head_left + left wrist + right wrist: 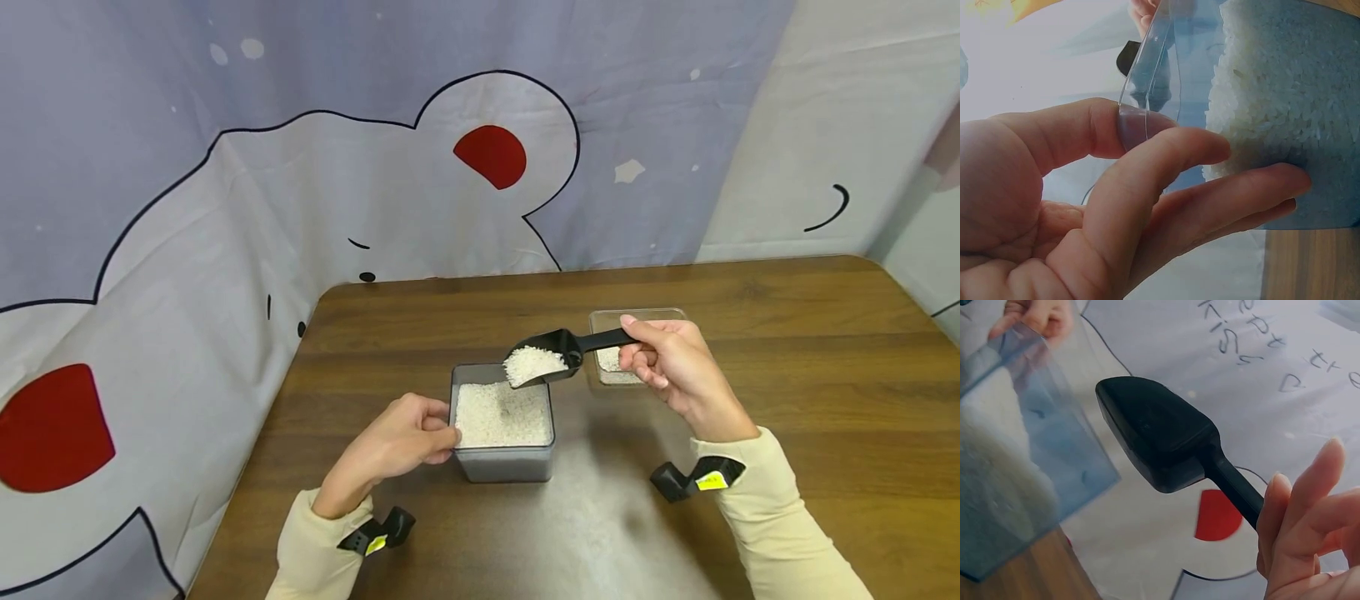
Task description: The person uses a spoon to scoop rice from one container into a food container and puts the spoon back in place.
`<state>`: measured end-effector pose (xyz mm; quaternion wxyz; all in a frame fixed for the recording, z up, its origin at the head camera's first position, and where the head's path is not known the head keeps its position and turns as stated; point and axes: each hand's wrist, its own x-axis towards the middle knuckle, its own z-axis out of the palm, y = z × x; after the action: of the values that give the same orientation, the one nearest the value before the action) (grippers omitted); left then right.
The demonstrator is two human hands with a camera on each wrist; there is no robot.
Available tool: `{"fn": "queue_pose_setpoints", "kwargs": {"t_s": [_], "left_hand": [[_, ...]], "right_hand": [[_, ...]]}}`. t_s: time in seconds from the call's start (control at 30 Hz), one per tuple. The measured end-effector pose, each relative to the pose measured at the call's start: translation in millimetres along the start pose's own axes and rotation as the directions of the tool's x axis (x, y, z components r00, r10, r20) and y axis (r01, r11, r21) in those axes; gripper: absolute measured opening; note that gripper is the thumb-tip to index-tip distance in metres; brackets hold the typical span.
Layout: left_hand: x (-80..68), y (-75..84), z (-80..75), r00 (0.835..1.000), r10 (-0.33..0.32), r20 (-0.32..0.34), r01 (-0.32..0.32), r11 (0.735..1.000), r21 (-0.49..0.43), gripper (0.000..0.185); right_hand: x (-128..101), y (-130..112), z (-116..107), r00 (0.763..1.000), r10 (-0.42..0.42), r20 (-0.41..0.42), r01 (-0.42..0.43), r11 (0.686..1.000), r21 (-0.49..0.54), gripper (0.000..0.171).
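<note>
The fingers of the right hand (667,362) curl round the handle of a black scoop (558,350), whose bowl carries a heap of white rice (531,365) and hangs tilted over the far edge of a clear square container (501,421); the left hand (401,440) grips that container's left wall, thumb on the rim and fingers (1210,206) pressed along the outside. The container holds a bed of rice nearly to its top and stands on a dark brown wooden table (787,400). Just behind the scoop handle sits a second, shallower clear container (633,321) with a little rice in it. Both wrists wear cream sleeves and black clip-on cameras. Behind the table hangs a pale lilac cloth (300,167) printed with a large white cartoon animal outlined in black, with red patches
</note>
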<state>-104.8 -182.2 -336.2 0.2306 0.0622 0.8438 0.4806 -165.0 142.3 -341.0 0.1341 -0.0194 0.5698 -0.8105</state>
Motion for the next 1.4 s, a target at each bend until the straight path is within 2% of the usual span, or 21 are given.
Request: {"fn": "queue_pose_setpoints", "kwargs": {"t_s": [0.2, 0.57, 0.93, 1.17, 1.33, 1.4], "left_hand": [[-0.3, -0.6, -0.8, 1.000, 0.012, 0.006, -0.012, 1.000, 0.003, 0.043], [-0.6, -1.1, -0.9, 0.999, 0.031, 0.012, -0.031, 1.000, 0.003, 0.042], [-0.9, -0.7, -1.5, 1.000, 0.026, 0.010, -0.026, 1.000, 0.003, 0.046], [-0.5, -0.4, -0.6, 1.000, 0.018, -0.004, -0.018, 1.000, 0.014, 0.041], [0.5, 0.2, -0.1, 1.000, 0.020, -0.004, -0.020, 1.000, 0.016, 0.036], [0.8, 0.5, -0.2, 1.000, 0.024, -0.002, -0.024, 0.999, 0.021, 0.033]], "right_hand": [[-2, -12, -16, 0.999, -0.030, -0.028, 0.031, 0.999, 0.031, 0.023], [-3, -25, -51, 0.998, -0.037, -0.057, 0.042, 0.994, 0.103, 0.020], [-6, -34, -92, 0.987, -0.041, -0.155, 0.060, 0.991, 0.116, 0.021], [-7, -34, -113, 0.989, -0.029, -0.145, 0.056, 0.982, 0.182, 0.023], [-8, -34, -123, 0.982, -0.040, -0.183, 0.075, 0.980, 0.183, 0.023], [-8, -34, -125, 0.976, -0.057, -0.212, 0.091, 0.984, 0.152, 0.021]]}}
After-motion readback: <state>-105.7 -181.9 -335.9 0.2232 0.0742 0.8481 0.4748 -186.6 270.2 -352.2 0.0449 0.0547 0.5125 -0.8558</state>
